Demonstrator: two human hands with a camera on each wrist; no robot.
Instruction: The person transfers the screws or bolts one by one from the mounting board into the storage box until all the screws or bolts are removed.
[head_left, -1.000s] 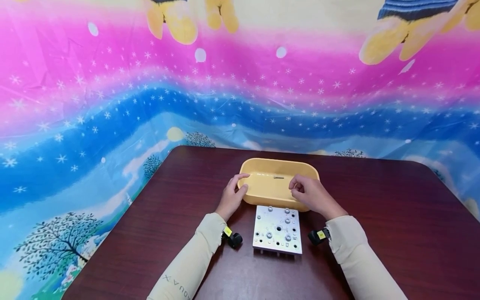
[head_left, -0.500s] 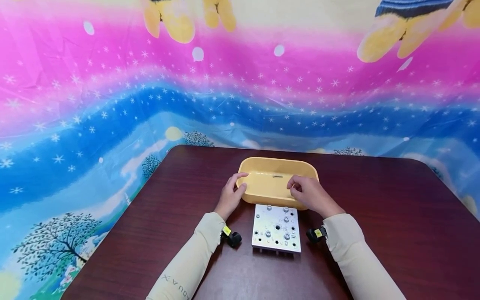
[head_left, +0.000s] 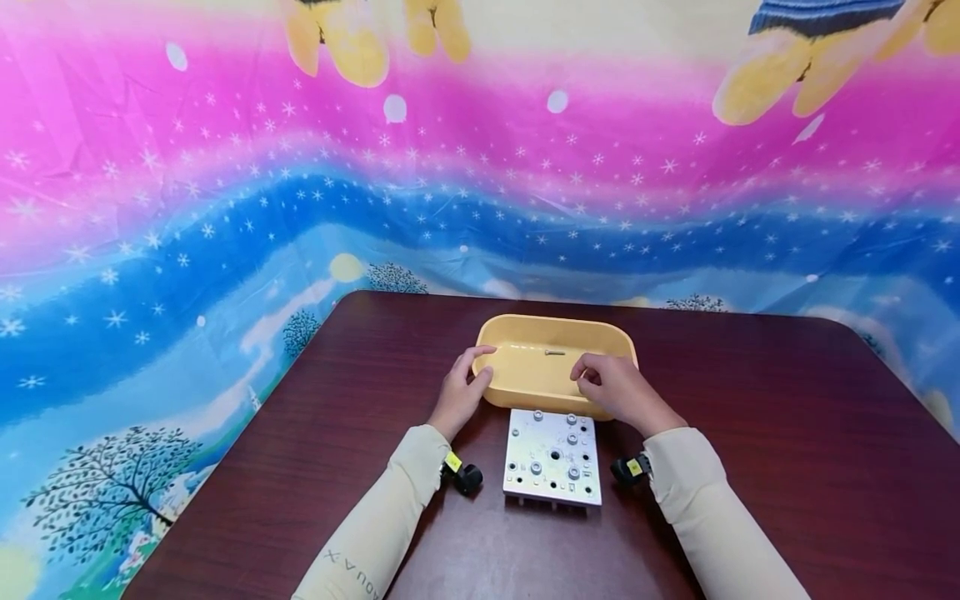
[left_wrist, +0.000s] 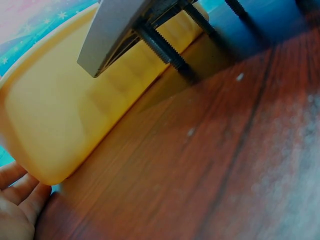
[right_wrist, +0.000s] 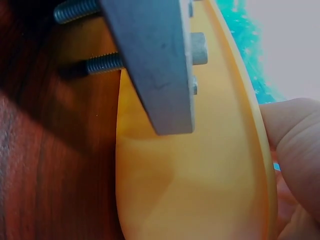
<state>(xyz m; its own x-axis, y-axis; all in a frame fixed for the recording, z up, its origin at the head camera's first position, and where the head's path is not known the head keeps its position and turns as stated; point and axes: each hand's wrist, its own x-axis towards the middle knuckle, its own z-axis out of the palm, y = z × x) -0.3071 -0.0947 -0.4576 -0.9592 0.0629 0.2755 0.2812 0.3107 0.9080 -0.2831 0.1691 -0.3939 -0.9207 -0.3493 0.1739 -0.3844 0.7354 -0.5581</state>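
A shallow yellow tray (head_left: pixel 525 406) rests on the table. My left hand (head_left: pixel 460 392) holds its left end, thumb and index finger at the rim. In the left wrist view, other fingers (left_wrist: pixel 22 192) lie against the tray's outer corner. Over the tray's right end is my right hand (head_left: pixel 618 387), index finger and thumb bent inward above the tray floor. I cannot tell whether anything lies between those fingertips. One small metal screw (head_left: pixel 555 352) lies in the tray. In front stands a silver metal plate (head_left: pixel 546 446), with holes, several socket-head screws and threaded shanks (right_wrist: pixel 105 63) underneath.
The plate stands close to the tray's near wall, between my two wrists. Dark reddish wood table (head_left: pixel 787 433) surrounds everything. A printed cloth backdrop (head_left: pixel 465 200) hangs behind the table's far edge.
The right hand's fingertips have shifted very slightly left over the tray. The left hand keeps its place at the rim. Tray, screw and plate stand as before; the head view has shifted slightly.
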